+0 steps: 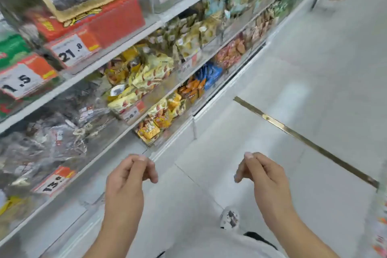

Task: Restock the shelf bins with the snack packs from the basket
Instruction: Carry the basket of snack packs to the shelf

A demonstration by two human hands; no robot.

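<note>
Below, pale tiled floor runs beside stocked shelves.

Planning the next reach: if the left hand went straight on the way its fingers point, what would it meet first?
Probably the clear plastic front of the lowest shelf bin, holding yellow-orange snack packs. The left hand is empty with loosely curled fingers, and depth is unclear.
</note>
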